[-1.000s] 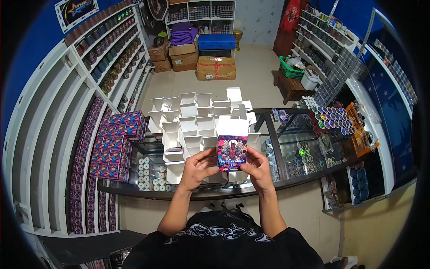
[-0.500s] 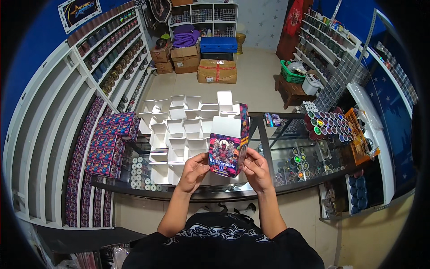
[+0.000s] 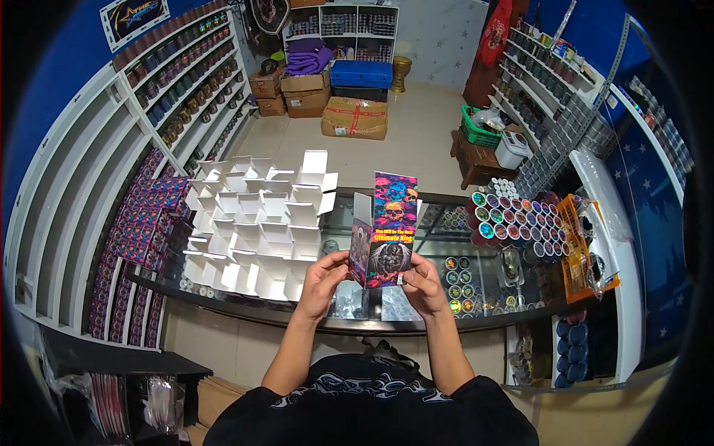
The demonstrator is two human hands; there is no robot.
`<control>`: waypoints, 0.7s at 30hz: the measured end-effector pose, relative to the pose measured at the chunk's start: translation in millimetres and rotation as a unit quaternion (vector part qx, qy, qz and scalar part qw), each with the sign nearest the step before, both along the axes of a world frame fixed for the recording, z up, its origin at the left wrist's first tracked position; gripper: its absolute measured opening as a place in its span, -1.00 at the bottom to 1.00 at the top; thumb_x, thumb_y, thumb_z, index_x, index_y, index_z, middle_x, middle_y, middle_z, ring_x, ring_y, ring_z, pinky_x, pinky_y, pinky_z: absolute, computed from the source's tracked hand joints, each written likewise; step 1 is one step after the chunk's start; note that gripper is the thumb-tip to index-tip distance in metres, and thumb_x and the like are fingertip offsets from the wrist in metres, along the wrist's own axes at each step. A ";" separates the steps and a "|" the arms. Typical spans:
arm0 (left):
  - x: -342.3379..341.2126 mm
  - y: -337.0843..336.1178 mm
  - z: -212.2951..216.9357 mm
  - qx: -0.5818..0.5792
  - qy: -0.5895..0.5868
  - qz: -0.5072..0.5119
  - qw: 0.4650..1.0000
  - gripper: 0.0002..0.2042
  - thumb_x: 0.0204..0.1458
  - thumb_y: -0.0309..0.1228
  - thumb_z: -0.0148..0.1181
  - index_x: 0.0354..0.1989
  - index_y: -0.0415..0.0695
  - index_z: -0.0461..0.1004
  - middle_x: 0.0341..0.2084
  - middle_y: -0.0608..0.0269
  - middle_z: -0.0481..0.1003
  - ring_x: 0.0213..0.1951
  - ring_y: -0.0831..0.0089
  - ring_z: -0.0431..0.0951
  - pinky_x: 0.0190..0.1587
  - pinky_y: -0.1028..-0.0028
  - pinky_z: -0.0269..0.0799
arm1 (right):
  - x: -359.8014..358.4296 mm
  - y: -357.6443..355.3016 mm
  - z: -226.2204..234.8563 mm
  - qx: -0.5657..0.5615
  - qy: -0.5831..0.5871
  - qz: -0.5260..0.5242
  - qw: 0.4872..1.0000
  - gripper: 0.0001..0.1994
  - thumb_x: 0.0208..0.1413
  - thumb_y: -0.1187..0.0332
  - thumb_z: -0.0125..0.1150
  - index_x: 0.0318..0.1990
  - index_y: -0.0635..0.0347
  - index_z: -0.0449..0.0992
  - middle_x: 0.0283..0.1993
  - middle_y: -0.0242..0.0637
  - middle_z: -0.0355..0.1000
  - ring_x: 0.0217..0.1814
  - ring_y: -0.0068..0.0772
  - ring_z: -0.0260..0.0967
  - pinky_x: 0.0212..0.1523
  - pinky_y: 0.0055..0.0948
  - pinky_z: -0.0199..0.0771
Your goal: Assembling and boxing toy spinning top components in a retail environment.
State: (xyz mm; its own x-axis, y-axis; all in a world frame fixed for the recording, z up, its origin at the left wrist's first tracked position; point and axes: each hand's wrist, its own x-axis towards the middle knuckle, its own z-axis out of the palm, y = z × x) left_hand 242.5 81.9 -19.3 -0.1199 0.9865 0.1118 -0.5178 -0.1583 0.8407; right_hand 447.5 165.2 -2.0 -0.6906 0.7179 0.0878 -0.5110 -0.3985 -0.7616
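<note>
Between my two hands, above the glass counter (image 3: 327,316), a colourful printed cardboard box (image 3: 393,256) stands upright with its top flaps raised. Skull pictures and a dark winged figure cover the side turned to me. My left hand (image 3: 321,286) grips the box's lower left edge, thumb in front. On the lower right edge, the fingers of my right hand (image 3: 425,288) are closed, the thumb across the printed face. To the left, many open white cardboard boxes (image 3: 256,212) stand packed together on the counter. The inside of the held box is hidden.
Stacked printed boxes (image 3: 152,223) sit at the counter's left end. On the right, round containers with shiny lids (image 3: 513,215) stand beside an orange basket (image 3: 587,256). Shelves line both walls. Cartons (image 3: 355,119) rest on the floor beyond the counter.
The held box has been turned, so a different printed side with a tall flap now faces me. My view has swung rightward. Both hands still hold the box.
</note>
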 end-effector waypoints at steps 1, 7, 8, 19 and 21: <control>7.4 2.0 0.2 0.014 0.011 -0.004 1.000 -0.63 0.13 -0.46 0.05 0.10 -0.38 0.30 -0.09 0.13 0.46 -0.11 0.47 0.48 -0.01 0.46 0.39 | 7.3 3.7 -2.1 0.002 -0.004 -0.009 1.000 -0.40 -0.06 0.45 0.24 0.17 0.47 0.23 0.08 -0.14 0.39 0.12 -0.38 0.34 0.17 -0.43 0.25; 45.9 11.0 6.8 0.002 0.049 -0.016 0.999 -0.47 -0.05 -0.56 0.28 0.14 -0.37 0.28 -0.06 0.14 0.42 -0.05 0.46 0.43 0.01 0.45 0.39 | 46.2 14.5 -10.5 -0.007 -0.035 -0.045 0.998 -0.36 -0.09 0.53 0.29 0.20 0.47 0.21 0.10 -0.14 0.37 0.12 -0.39 0.34 0.14 -0.43 0.32; 50.0 12.5 6.3 -0.004 0.056 -0.013 0.998 -0.45 -0.07 -0.58 0.29 0.14 -0.38 0.28 -0.06 0.13 0.42 -0.05 0.46 0.43 0.01 0.45 0.40 | 48.8 15.6 -12.4 -0.008 -0.038 -0.055 0.998 -0.35 -0.10 0.53 0.31 0.20 0.48 0.20 0.11 -0.13 0.36 0.11 -0.39 0.35 0.13 -0.44 0.33; 53.3 21.9 3.0 -0.033 0.053 -0.007 0.998 -0.45 -0.10 -0.59 0.32 0.12 -0.38 0.30 -0.08 0.10 0.45 -0.07 0.45 0.47 0.01 0.46 0.40 | 52.7 11.6 -3.1 0.023 -0.067 -0.124 0.990 -0.31 -0.13 0.60 0.36 0.21 0.48 0.20 0.11 -0.11 0.34 -0.03 -0.45 0.37 -0.01 -0.49 0.45; 51.1 21.8 2.2 -0.030 0.060 0.008 0.998 -0.45 -0.12 -0.59 0.33 0.11 -0.36 0.32 -0.08 0.10 0.46 -0.07 0.45 0.47 0.02 0.46 0.41 | 48.5 11.3 -2.9 0.024 -0.067 -0.134 0.988 -0.30 -0.14 0.60 0.37 0.22 0.47 0.20 0.09 -0.12 0.34 -0.04 -0.46 0.37 -0.03 -0.49 0.45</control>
